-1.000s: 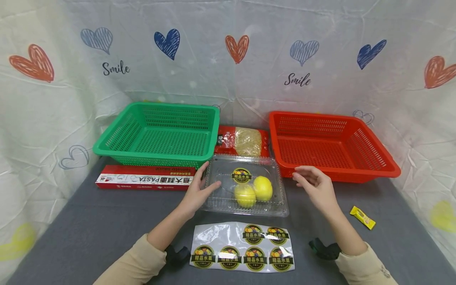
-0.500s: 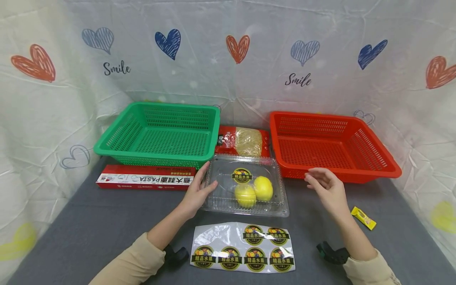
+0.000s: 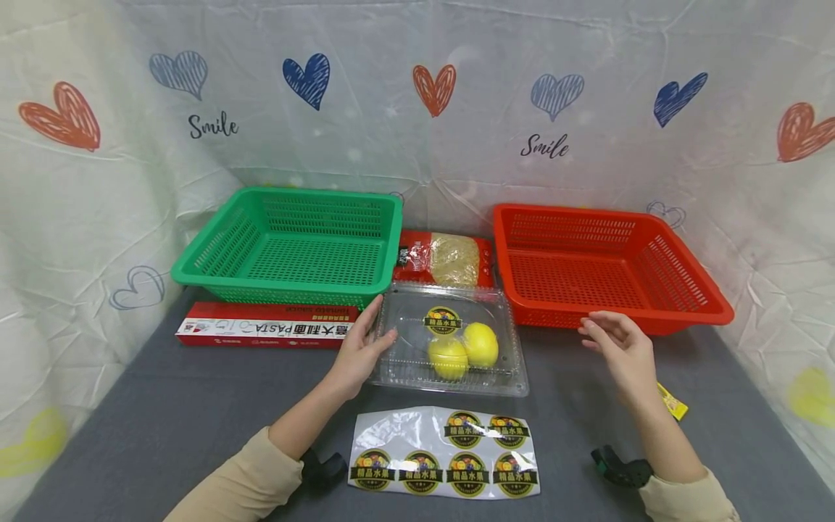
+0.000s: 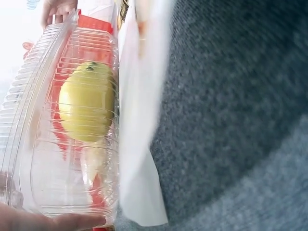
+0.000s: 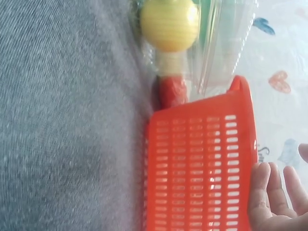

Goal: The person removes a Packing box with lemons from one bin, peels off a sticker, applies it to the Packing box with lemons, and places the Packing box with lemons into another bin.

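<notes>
A clear plastic clamshell box (image 3: 403, 362) lies closed in the middle of the table, with two yellow fruits (image 3: 481, 344), lemon-like, inside. On its lid sits a round black-and-gold sticker (image 3: 443, 320). My left hand (image 3: 355, 359) rests against the box's left side, thumb spread toward the lid, fingers fairly straight. Away to the right, my right hand (image 3: 626, 355) hovers before the red basket (image 3: 600, 319), fingers loosely bent and holding nothing. A sheet of round stickers (image 3: 404, 424) lies in front of the box.
At the back left stands a green basket (image 3: 287, 288), with a red pasta box (image 3: 267, 326) before it. Behind the clamshell lies a red bag of pasta (image 3: 457, 259). A small yellow packet (image 3: 673, 404) is partly hidden by my right wrist.
My right hand has moved right, away from the clamshell box, and now partly covers the yellow packet. The left hand stays at the box's left side.
</notes>
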The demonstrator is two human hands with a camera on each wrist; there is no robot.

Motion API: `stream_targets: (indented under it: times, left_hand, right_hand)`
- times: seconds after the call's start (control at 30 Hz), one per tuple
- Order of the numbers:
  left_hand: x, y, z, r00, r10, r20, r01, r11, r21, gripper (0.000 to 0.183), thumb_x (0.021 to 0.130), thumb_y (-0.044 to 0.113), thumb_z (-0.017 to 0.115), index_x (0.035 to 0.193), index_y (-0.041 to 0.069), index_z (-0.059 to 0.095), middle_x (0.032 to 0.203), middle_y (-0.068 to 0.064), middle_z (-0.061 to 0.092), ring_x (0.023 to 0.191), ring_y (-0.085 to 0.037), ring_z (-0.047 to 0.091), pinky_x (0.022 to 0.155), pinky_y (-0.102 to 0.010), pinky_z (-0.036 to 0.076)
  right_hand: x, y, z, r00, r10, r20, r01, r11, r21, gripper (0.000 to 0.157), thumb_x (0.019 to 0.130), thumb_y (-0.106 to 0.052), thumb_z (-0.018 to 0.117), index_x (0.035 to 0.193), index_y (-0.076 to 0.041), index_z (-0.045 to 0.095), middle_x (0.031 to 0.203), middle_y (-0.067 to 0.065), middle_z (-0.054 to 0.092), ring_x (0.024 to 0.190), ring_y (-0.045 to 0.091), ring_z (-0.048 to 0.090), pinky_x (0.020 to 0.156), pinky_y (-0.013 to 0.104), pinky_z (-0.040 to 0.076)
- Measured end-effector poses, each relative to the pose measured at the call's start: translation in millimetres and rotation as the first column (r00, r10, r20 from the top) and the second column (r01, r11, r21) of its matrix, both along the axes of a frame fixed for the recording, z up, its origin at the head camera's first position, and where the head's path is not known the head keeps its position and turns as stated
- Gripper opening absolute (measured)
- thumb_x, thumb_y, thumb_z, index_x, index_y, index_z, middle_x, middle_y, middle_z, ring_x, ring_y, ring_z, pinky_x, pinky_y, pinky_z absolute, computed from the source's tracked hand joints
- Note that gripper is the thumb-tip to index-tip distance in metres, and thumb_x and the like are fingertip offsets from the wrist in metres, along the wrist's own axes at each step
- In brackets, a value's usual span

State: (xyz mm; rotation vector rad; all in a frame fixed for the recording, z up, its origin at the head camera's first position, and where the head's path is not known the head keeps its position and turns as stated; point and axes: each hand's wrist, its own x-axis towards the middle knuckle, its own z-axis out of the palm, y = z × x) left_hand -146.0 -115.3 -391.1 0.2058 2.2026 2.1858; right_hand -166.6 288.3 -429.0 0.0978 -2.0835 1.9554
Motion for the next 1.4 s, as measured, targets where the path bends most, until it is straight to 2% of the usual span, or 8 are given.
stream_targets:
  times: [0.2,0.6,0.8,0.9,1.0,1.17,1.3,1.4]
  left_hand:
    - [2.9,0.0,1.9,1.000,0.012,0.023,-0.012,1.000,-0.014,0.065,0.091,0.000,0.052,0.146,0.010,0.019,0.151,-0.009,0.013,0.138,-0.020,0.008,0.108,-0.040,0.018]
    - [14.0,-2.2,6.1,0.998,0.043,0.040,-0.041,0.998,-0.043,0.064,0.090,0.003,0.054,0.145,0.009,0.022,0.150,-0.011,0.018,0.137,-0.023,0.013,0.107,-0.042,0.020]
    - [21.1,-4.2,8.3,0.998,0.028,0.054,-0.028,0.999,-0.017,0.064,0.090,0.001,0.053,0.145,0.007,0.021,0.150,-0.012,0.016,0.138,-0.025,0.011,0.107,-0.044,0.019]
    - [26.1,-4.6,9.8,0.998,0.014,0.056,-0.013,1.000,-0.008,0.064,0.090,0.001,0.053,0.145,0.007,0.021,0.150,-0.011,0.016,0.138,-0.024,0.011,0.107,-0.043,0.019]
    - [30.8,-4.8,11.4,0.999,0.004,0.053,-0.003,1.000,-0.011,0.064,0.090,0.002,0.054,0.145,0.008,0.022,0.150,-0.009,0.017,0.138,-0.022,0.011,0.108,-0.042,0.017]
    - [36.4,-5.5,15.3,1.000,-0.012,0.026,0.012,1.000,-0.010,0.064,0.090,0.002,0.053,0.145,0.007,0.021,0.150,-0.009,0.017,0.138,-0.022,0.010,0.109,-0.043,0.014]
    - [39.1,-5.4,19.8,1.000,-0.018,0.012,0.018,1.000,-0.004,0.064,0.090,0.001,0.053,0.145,0.007,0.022,0.150,-0.009,0.017,0.138,-0.021,0.010,0.109,-0.042,0.014]
    - [41.0,-4.9,22.8,1.000,-0.026,0.005,0.026,1.000,0.000,0.063,0.090,0.001,0.053,0.145,0.006,0.022,0.150,-0.009,0.018,0.138,-0.021,0.011,0.109,-0.042,0.014]
  right_hand:
    - [-10.1,20.1,-19.9,1.000,-0.016,0.013,0.017,0.997,-0.069,0.049,0.082,-0.027,0.069,0.117,0.002,0.053,0.107,0.014,0.061,0.092,0.021,0.063,0.072,0.028,0.052]
    - [-7.2,33.2,-17.6,0.993,0.035,0.111,0.000,0.953,-0.304,0.049,0.080,-0.022,0.070,0.117,0.002,0.048,0.106,0.011,0.062,0.094,0.023,0.063,0.077,0.030,0.048]
    - [-5.8,35.1,-18.0,0.990,0.044,0.137,0.006,0.939,-0.344,0.048,0.083,-0.022,0.068,0.119,0.001,0.047,0.110,0.009,0.062,0.094,0.020,0.064,0.078,0.029,0.048]
    - [-0.1,30.6,-10.1,0.984,0.045,0.170,0.016,0.939,-0.343,0.042,0.084,-0.023,0.066,0.118,-0.003,0.050,0.109,0.007,0.063,0.094,0.019,0.064,0.079,0.029,0.049]
    - [10.8,19.7,10.9,0.974,0.080,0.213,0.001,0.935,-0.354,0.035,0.087,-0.023,0.062,0.116,-0.007,0.051,0.105,0.002,0.065,0.093,0.016,0.064,0.080,0.028,0.049]
    - [25.6,0.8,44.4,0.956,0.183,0.228,-0.055,0.877,-0.477,0.032,0.090,-0.017,0.057,0.114,-0.005,0.040,0.096,0.002,0.067,0.088,0.015,0.065,0.076,0.025,0.051]
    - [27.4,-3.7,53.0,0.950,0.222,0.219,-0.069,0.834,-0.547,0.027,0.093,-0.012,0.053,0.113,-0.004,0.036,0.094,0.004,0.067,0.086,0.017,0.066,0.074,0.025,0.052]
    - [25.8,-4.0,54.0,0.950,0.227,0.213,-0.070,0.823,-0.564,0.021,0.093,-0.011,0.052,0.108,-0.004,0.039,0.093,0.005,0.067,0.086,0.018,0.066,0.075,0.025,0.052]
